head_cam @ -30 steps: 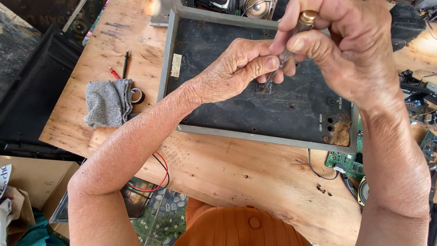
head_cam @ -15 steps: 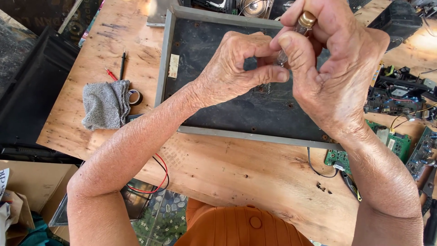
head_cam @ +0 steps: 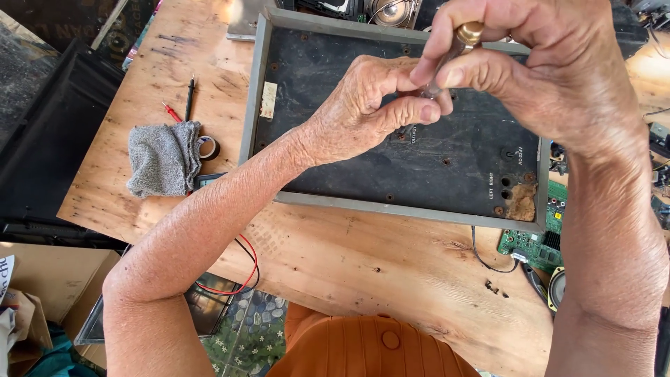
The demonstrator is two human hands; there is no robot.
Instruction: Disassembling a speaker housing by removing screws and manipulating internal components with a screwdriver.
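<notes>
Now, entries taken with the dark back panel (head_cam: 391,150) as the landmark.

Change: against the view a second ago, the left hand (head_cam: 363,115) and right hand (head_cam: 530,66) have closed together over the panel's upper middle; the right arm has swung nearer the panel's right edge. Judged: the fine work at the tool's tip is under way, not being set up.

Tool: a slim screwdriver-like tool (head_cam: 453,56) with a brass-coloured cap, above the panel's upper centre.

Axis: long axis tilted, cap up and to the right, tip down and to the left toward the panel face; tip hidden by fingers.

Right grip: fingers closed round the tool's upper shaft, cap showing between them.

Left grip: thumb and forefinger pinched at the tool's lower end; whether they hold a small part there cannot be told.

Worktop (head_cam: 363,272): bare wood carrying the panel.

Left of panel: grey cloth (head_cam: 162,157), tape roll (head_cam: 208,146) touching it, probe leads (head_cam: 188,94) beyond.

Right of panel, lower corner: green circuit board (head_cam: 534,241).
</notes>
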